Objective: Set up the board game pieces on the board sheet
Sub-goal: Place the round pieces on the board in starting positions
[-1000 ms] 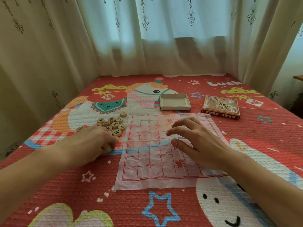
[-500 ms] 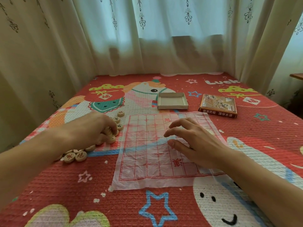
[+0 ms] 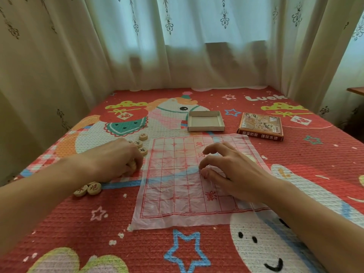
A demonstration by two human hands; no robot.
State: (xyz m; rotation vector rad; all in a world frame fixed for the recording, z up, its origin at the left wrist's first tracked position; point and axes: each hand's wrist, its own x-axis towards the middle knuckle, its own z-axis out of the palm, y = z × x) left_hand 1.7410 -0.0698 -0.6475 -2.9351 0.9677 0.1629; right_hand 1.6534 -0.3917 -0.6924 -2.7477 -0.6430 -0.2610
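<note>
A thin translucent board sheet (image 3: pixel 173 186) with a red grid lies flat on the red patterned bedspread. No pieces stand on it. Round wooden game pieces (image 3: pixel 140 143) with red or dark characters lie just left of the sheet; two more pieces (image 3: pixel 89 189) lie nearer me. My left hand (image 3: pixel 116 160) covers the middle of the pile, fingers curled round a piece at the sheet's left edge. My right hand (image 3: pixel 228 170) rests on the sheet's right half, fingers spread and bent, holding nothing.
An empty cardboard box tray (image 3: pixel 204 121) sits beyond the sheet, and the printed box lid (image 3: pixel 261 127) lies to its right. Curtains hang close behind and along the left side of the bed. A wooden surface edge (image 3: pixel 355 90) shows at far right.
My left hand moved forward over the pile of pieces and curled round one, uncovering two pieces nearer me. My right hand stayed on the sheet.
</note>
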